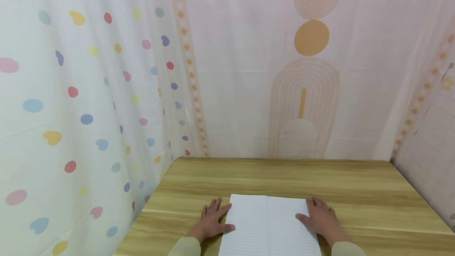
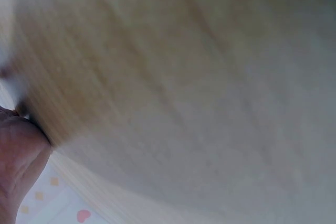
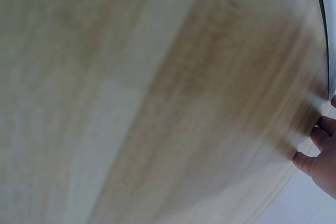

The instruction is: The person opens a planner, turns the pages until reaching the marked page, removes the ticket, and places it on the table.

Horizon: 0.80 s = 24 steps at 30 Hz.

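An open notebook with white lined pages [image 1: 264, 226] lies flat on the wooden table, its center fold running toward the person. At its left edge rests the left hand [image 1: 212, 223], fingers spread, with thumb and index fingertips on the page border. The right hand [image 1: 321, 218] lies along the right edge, its thumb on the page and the other fingers spread over the edge and table. In the left wrist view only part of the left hand [image 2: 21, 156] shows at the left side. The right wrist view catches fingers [image 3: 320, 135] of the right hand near the notebook's edge [image 3: 328, 35].
The wood-grain table [image 1: 284, 177] reaches back to a pale curtain [image 1: 241, 70] with arch patterns. On the left hangs a white curtain [image 1: 89, 90] with colored dots, and another pale curtain [image 1: 433, 141] hangs on the right. Light sleeves [image 1: 186, 247] cover both forearms.
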### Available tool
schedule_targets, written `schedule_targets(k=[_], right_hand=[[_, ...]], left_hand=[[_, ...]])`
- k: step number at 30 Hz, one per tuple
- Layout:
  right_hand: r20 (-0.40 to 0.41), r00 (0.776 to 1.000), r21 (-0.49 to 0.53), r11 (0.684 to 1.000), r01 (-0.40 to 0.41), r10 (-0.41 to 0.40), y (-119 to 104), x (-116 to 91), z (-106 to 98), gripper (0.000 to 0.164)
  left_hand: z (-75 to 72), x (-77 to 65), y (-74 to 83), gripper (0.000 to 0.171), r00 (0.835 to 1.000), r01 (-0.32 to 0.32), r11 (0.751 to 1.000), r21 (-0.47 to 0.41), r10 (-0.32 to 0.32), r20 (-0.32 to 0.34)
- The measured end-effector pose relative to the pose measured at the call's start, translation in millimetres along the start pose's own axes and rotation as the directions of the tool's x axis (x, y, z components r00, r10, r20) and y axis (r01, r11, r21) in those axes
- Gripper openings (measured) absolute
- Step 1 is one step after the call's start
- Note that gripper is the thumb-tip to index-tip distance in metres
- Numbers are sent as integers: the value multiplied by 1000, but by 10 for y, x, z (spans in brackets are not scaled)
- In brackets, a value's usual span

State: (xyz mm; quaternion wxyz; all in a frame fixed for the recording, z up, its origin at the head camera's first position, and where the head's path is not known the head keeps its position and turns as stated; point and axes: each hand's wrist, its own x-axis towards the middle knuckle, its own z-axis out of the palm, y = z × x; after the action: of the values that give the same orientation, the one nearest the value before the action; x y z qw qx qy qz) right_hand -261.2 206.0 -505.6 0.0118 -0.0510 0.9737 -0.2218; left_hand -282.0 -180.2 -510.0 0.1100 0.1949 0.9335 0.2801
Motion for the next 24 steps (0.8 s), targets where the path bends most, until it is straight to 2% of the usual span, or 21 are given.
schedule_targets(k=[9,17,21,24], right_hand=[[-11,1000,-14,1000,-4,4,1,-4,17,84],[-27,1000,-20,1000,-8,8,-12,1,18,76],[-48,999,-3,1000,-5,5,-9,8,31,66],[-91,996,16,1000,19,-18,-6,13,45,53]], left_hand=[[-6,-5,5,80,1000,-3,1000,6,3,1],[1,4,-14,82,1000,-3,1000,4,3,-1],[7,10,-24,82,1000,-2,1000,4,2,-6],[17,9,-29,82,1000,1,1000,3,-1,-6]])
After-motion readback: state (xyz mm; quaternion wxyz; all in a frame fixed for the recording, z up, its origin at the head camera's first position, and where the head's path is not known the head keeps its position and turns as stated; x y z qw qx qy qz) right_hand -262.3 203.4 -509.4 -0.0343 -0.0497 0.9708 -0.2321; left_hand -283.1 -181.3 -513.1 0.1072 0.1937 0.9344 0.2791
